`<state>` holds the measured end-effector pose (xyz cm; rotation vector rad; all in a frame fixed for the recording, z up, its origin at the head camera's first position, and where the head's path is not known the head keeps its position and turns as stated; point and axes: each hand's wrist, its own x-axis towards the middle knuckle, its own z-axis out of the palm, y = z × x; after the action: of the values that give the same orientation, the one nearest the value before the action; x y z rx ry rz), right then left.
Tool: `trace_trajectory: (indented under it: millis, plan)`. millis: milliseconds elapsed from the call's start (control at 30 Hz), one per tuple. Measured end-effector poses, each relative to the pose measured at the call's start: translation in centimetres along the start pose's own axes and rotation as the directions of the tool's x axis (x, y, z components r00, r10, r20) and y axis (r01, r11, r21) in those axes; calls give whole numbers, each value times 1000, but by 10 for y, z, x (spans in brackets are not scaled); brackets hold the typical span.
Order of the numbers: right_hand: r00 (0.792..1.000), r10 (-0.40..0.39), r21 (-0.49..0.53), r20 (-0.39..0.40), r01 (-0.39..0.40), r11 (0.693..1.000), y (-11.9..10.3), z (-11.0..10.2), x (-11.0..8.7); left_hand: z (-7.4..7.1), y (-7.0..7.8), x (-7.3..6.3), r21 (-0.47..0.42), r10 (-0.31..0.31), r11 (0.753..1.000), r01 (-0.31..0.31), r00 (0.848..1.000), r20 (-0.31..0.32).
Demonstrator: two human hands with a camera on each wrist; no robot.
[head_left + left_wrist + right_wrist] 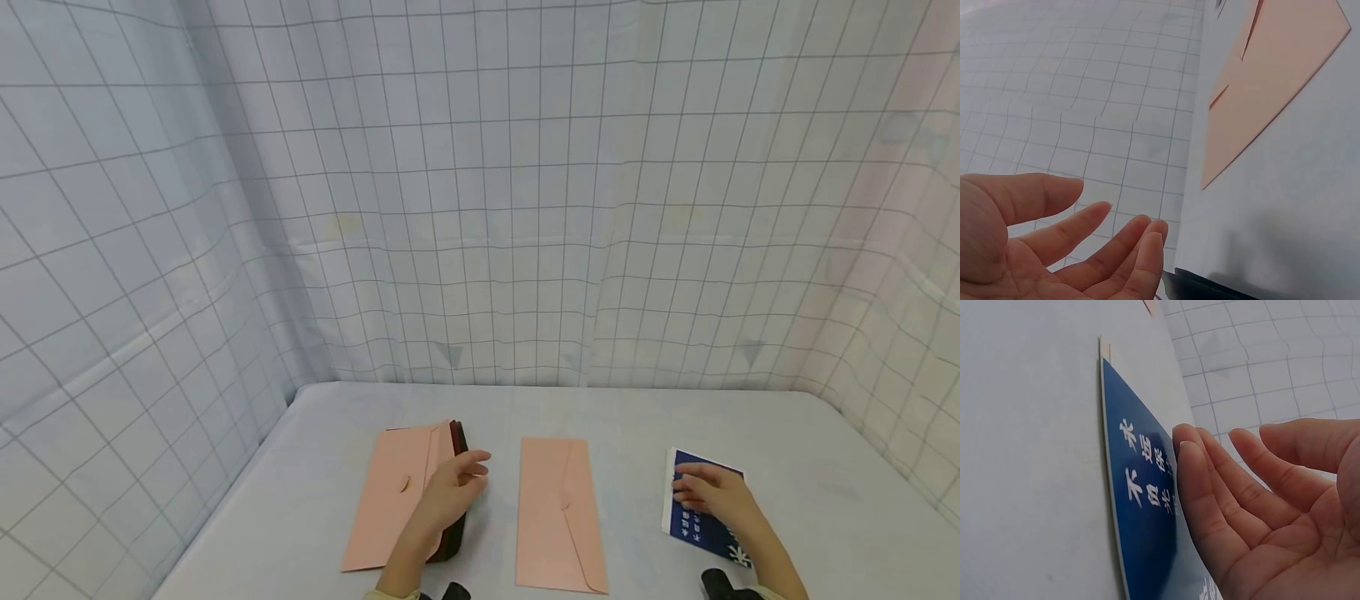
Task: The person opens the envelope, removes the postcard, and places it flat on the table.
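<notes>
My left hand [448, 493] is over the right edge of a peach envelope [397, 487] and a dark case-like item [450, 542] with a reddish edge. Its fingers are loosely bent and grip nothing; in the left wrist view the fingertips [1154, 234] stand apart from the thumb. On the right, my other hand [720, 493] is above a dark blue booklet or card [686, 521] with white characters. The right wrist view shows its relaxed fingers beside the blue cover [1138, 506], holding nothing; whether they touch it I cannot tell. Part of the cover lies behind the fingers.
Between the hands, a second peach envelope [551, 517] lies flat on the white table [637, 425]. White cloth with a dark grid [480, 208] hangs behind the table and along both sides. Dark wrist straps show at the bottom edge.
</notes>
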<state>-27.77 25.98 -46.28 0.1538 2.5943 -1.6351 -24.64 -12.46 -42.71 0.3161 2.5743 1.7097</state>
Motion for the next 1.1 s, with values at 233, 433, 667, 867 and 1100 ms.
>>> trace_trajectory:
  millis: [233, 433, 667, 867, 1100]
  plan:
    - [999, 23, 59, 32, -25, 998, -3, 6, 0, 8, -3, 2, 80, 54, 995, -55, 998, 10]
    - [998, -5, 81, 66, -1, 997, -5, 12, 0, 14, -2, 2, 53, -3, 999, 0, 999, 53]
    - [997, -8, 96, 78, 0, 995, -7, 19, 0, 19, 0, 3, 45, -26, 999, 23, 997, 76]
    - [995, -16, 94, 98, 7, 996, -12, 26, -2, 22, 1, 2, 46, -27, 999, 23, 995, 94]
    - [976, -81, 136, 202, 54, 989, -18, 31, -6, 26, 1, 1, 2, -43, 999, 43, 989, 139]
